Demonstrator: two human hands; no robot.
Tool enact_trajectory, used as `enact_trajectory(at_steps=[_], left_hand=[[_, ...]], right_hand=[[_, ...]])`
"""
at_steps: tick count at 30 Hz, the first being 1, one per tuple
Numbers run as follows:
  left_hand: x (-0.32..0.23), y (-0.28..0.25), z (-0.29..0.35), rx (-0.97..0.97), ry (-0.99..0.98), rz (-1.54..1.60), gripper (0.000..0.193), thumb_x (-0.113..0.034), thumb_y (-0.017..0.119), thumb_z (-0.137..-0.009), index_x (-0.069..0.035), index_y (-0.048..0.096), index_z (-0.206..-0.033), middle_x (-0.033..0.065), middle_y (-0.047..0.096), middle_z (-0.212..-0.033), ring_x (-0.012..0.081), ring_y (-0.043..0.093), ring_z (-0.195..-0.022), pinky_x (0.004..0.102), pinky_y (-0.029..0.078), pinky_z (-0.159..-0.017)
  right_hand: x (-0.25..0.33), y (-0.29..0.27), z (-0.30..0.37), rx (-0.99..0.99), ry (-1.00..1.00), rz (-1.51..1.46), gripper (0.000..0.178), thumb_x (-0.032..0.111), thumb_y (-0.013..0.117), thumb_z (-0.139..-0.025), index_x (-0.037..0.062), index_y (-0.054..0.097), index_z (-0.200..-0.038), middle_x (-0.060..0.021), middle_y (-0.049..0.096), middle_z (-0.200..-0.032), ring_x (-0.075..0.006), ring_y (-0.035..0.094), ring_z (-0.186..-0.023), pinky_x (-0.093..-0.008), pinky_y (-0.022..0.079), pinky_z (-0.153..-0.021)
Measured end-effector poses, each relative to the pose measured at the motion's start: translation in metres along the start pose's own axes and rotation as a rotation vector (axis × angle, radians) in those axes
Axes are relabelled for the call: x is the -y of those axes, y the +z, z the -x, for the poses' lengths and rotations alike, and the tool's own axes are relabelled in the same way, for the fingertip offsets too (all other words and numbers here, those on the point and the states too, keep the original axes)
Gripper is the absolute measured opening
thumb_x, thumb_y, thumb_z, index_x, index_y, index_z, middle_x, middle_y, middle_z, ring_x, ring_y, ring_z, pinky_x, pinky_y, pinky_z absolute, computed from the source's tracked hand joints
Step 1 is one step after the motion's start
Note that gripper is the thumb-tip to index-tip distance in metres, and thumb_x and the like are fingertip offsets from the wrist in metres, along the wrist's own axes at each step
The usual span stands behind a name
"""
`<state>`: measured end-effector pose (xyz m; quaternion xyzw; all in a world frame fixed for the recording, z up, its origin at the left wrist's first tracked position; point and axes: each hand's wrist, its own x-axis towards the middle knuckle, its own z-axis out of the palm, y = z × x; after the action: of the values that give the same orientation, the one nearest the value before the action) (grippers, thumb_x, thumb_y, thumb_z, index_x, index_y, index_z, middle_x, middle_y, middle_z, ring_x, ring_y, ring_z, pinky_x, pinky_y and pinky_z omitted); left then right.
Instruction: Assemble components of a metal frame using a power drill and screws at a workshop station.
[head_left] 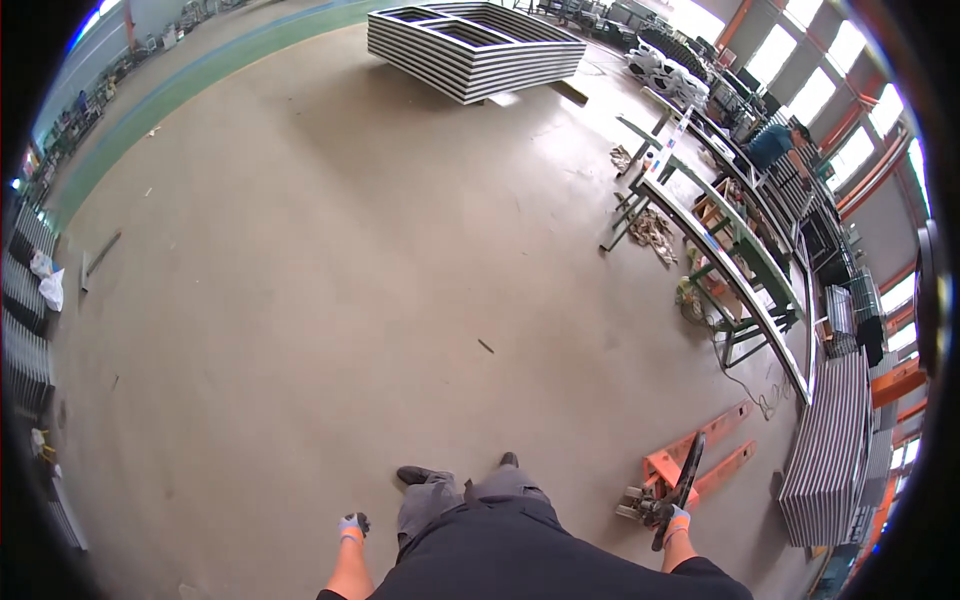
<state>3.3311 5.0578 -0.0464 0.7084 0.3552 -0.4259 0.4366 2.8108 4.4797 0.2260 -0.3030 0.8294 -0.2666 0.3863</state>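
Note:
My right hand [678, 521], in a light glove with an orange cuff, is closed on the black handle [686, 480] of an orange pallet jack [668, 468]. The jack stands on the floor at my right, its two forks pointing away from me and to the right. My left hand [353, 523] hangs at my left side, away from any object. It wears a similar glove with dark finger parts, and its fingers look curled with nothing visible in them.
A stack of striped metal frames [470, 55] stands ahead. To the right are green trestles [745, 245] carrying long profiles, with a cable [745, 385] below. Bundled profiles [828, 440] stand beyond the jack. A person [770, 150] works behind the trestles. A small strip [485, 346] lies ahead.

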Motion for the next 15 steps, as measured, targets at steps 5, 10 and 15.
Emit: enact_trajectory(at_steps=[5,10,15], left_hand=[[-0.116,-0.049,-0.041,-0.046,0.28,0.114,0.01,-0.016,0.064,-0.077,-0.006,0.067,-0.078,0.0094,0.064,-0.062,0.018,0.058,-0.047,0.0315,0.043,-0.042],[-0.22,-0.063,-0.073,-0.043,0.47,0.198,0.01,-0.014,0.065,-0.079,-0.005,0.068,-0.079,0.0073,0.065,-0.063,0.0157,0.057,-0.048,0.0287,0.045,-0.045],[-0.316,-0.057,-0.055,-0.01,0.534,-0.112,0.01,-0.014,0.064,-0.083,-0.006,0.07,-0.083,0.0045,0.066,-0.066,0.0135,0.057,-0.05,0.0291,0.045,-0.045]], right_hand=[[0.042,0.079,0.069,0.202,0.098,-0.227,0.018,0.024,0.061,-0.079,0.0109,0.057,-0.068,-0.0101,0.057,-0.056,-0.0256,0.05,-0.04,-0.0417,0.04,-0.037],[0.108,0.167,0.193,0.381,0.125,-0.073,0.024,0.029,0.06,-0.082,0.0122,0.054,-0.067,-0.0076,0.051,-0.051,-0.0255,0.046,-0.039,-0.0404,0.039,-0.037],[0.1,0.239,0.164,0.425,0.21,-0.108,0.025,0.034,0.058,-0.082,0.0138,0.054,-0.069,-0.0075,0.048,-0.055,-0.0307,0.047,-0.044,-0.0493,0.043,-0.042]])
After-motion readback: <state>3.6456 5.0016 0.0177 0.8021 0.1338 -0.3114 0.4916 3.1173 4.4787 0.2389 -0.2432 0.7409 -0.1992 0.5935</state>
